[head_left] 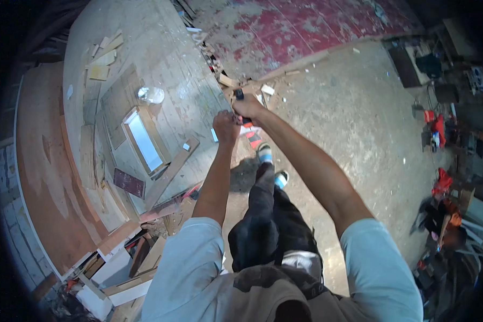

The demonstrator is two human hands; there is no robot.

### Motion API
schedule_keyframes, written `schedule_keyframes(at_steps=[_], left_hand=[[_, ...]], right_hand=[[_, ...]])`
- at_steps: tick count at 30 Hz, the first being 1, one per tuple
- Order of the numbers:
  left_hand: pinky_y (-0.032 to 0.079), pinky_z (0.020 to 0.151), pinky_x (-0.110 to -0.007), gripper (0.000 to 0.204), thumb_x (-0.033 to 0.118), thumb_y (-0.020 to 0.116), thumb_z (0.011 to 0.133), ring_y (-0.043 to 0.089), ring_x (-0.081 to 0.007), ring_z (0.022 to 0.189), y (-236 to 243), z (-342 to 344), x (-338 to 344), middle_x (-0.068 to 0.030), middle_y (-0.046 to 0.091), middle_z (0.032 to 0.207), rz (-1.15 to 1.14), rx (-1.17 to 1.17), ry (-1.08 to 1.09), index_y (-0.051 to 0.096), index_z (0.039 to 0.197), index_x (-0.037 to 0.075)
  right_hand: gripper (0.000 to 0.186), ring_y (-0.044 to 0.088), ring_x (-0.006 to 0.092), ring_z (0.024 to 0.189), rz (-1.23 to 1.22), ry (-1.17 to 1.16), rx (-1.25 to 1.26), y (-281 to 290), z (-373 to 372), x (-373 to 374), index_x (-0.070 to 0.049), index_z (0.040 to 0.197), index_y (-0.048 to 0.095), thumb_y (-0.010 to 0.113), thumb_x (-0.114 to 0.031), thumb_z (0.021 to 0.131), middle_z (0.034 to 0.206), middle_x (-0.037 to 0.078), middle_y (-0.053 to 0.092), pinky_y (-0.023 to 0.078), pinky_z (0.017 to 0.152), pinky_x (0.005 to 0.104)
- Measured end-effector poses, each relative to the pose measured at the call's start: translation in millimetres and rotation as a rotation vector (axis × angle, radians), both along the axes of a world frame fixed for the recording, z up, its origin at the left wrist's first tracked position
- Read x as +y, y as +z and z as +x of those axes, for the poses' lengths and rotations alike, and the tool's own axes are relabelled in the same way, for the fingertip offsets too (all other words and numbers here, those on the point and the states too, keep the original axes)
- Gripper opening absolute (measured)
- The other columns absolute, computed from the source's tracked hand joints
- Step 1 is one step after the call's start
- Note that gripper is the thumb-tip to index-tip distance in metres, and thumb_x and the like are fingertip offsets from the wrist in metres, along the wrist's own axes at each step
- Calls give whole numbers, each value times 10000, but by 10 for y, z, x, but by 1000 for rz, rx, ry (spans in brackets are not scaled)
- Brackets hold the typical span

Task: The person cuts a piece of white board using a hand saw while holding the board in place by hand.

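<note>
Right hand [248,107] grips a dark tool [239,94] — left hand [226,126], at its seven o'clock, is fisted, contents unclear — beside the dusty tabletop [161,59].

hands [237,117] together at workbench [161,48] edge

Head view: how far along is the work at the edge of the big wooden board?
Done, by the look of it: cut wood offcuts lie on the large pale wooden board. In hand: the right hand has a closed grip on a small dark tool at the board's edge, the left hand clenched beside it. Left: the long wooden strip and white-faced rectangular panel lie untouched.
</note>
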State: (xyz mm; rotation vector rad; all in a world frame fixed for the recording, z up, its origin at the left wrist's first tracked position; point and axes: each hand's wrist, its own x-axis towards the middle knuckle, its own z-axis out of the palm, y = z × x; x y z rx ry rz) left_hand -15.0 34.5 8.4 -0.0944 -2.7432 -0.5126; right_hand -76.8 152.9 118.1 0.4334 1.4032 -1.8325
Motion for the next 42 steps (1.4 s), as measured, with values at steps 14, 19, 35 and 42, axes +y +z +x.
schedule_keyframes(at_steps=[14, 19, 35, 42], left_hand=[[439, 598, -394, 165, 156, 602, 704, 554, -270, 658, 99, 8, -27, -95, 557, 640, 239, 62, 78, 589, 580, 48], [440, 591, -393, 189, 168, 594, 724, 562, -273, 657, -38, 8, -92, -100, 562, 629, 305, -23, 149, 600, 580, 46], [447, 594, -387, 148, 165, 613, 690, 558, -267, 669, 114, 8, 2, -83, 554, 644, 70, 54, 128, 597, 598, 51], [459, 594, -380, 158, 136, 605, 686, 554, -266, 638, -45, 58, -244, -89, 559, 628, 406, 9, 247, 583, 557, 48]], right_hand=[[86, 430, 110, 416, -6, 136, 45, 1862, 178, 393, -1, 715, 441, 493, -36, 773, 550, 52, 458, 362, 359, 285], [53, 429, 109, 406, 42, 168, 112, 1141, 231, 311, -17, 759, 455, 498, -43, 775, 549, 59, 462, 369, 358, 284], [50, 431, 122, 385, 16, 135, 8, 1174, -87, 150, -2, 746, 432, 479, 10, 753, 544, 51, 440, 359, 340, 289], [81, 433, 112, 389, -76, 143, 44, 1713, 144, 227, -14, 703, 445, 510, -2, 749, 541, 41, 444, 365, 334, 285]])
